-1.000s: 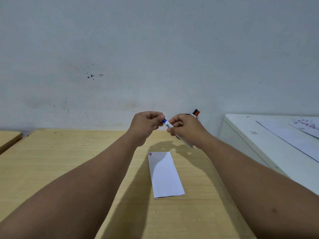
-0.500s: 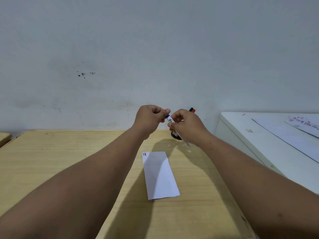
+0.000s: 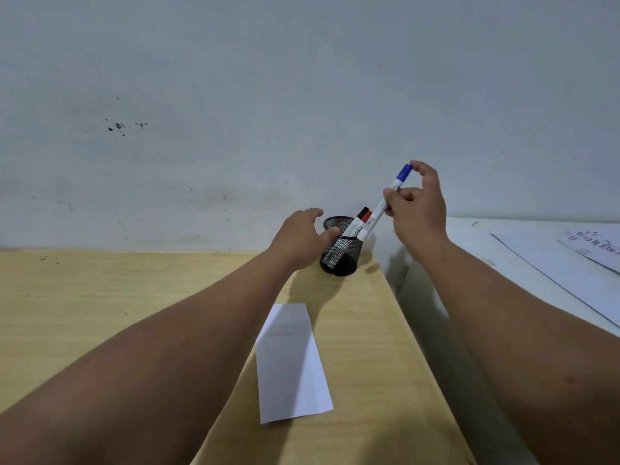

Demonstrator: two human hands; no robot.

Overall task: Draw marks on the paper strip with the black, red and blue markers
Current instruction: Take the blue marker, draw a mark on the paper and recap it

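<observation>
Fingers: the right hand (image 3: 417,204) pinches the blue marker (image 3: 385,203) mid-barrel, a fingertip up on its blue cap; the left hand (image 3: 302,239) is empty, fingers loosely spread beside the mesh pen cup (image 3: 340,251), thumb at or just off its rim, too close to call.

Blue marker: capped, tilted, cap end high, lower end right over the cup's mouth. Looks like it's going back in!

Cup: standing at the far right corner of the tabletop (image 3: 100,313), near the wall. Red and black caps (image 3: 365,213) poke out of it, so those two markers appear to be parked already.

Paper strip (image 3: 290,360): lying flat toward the right edge of the tabletop, nearer the person than the cup, touched by neither hand. Its far end is in shadow; I can't make out any marks on it from here.

Progress: late stage by my read. All three markers are at or in the cup and no tip is exposed.

Left to do: drop the blue one in. Whether the strip carries all three colours cannot be confirmed.
</observation>
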